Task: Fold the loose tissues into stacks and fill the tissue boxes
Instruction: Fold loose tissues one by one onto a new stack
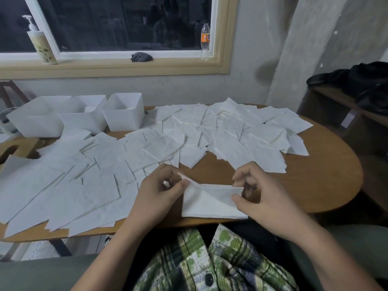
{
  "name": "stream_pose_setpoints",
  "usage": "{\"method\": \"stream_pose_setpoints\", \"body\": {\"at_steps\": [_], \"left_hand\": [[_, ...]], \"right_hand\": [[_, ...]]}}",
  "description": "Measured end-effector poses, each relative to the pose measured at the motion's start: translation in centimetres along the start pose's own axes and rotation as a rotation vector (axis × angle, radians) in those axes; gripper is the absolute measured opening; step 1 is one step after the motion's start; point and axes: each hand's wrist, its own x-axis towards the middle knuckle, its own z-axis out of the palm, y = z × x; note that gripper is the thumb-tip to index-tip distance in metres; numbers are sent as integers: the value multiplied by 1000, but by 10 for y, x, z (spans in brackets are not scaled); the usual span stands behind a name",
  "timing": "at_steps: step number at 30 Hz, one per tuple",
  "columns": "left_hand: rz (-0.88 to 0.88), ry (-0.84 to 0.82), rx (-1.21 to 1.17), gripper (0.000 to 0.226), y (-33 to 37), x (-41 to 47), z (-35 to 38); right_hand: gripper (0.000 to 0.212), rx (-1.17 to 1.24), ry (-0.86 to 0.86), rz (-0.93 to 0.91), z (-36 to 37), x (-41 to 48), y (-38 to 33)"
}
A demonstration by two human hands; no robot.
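Plainly, the table [315, 185] is nearly covered. Loose tissues [105, 164] sprawl from eight to two o'clock, and some overhang the near edge at seven, where a passing forearm or a draught could slide them off. Three white boxes [123, 114] stand at ten o'clock; what they hold is hard to make out. At six o'clock the half-folded tissue [210, 204] is pinched at its upper corners by the left hand [159, 192] and right hand [264, 198]. An uneven pull may skew the crease or tear it.

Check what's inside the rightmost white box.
Only bare white inner walls show inside the rightmost white box; nothing rises above the rim. Its near wall covers the floor, so anything lying low in there is hidden.
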Motion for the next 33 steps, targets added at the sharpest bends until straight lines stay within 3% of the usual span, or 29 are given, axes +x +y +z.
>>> {"method": "stream_pose_setpoints", "body": {"at_steps": [5, 9, 17, 33], "left_hand": [[-52, 10, -97, 15, 3, -1, -1], [-95, -3, -103, 17, 6, -4, -1], [-123, -102, -5, 25, 8, -6, -3], [-3, -87, 385, 31, 4, -6, 7]], "right_hand": [[22, 119, 129, 28, 0, 1, 5], [22, 184, 213, 53, 2, 7, 15], [31, 193, 179, 134, 12, 7, 29], [26, 1, 162, 161, 15, 6, 30]]}}
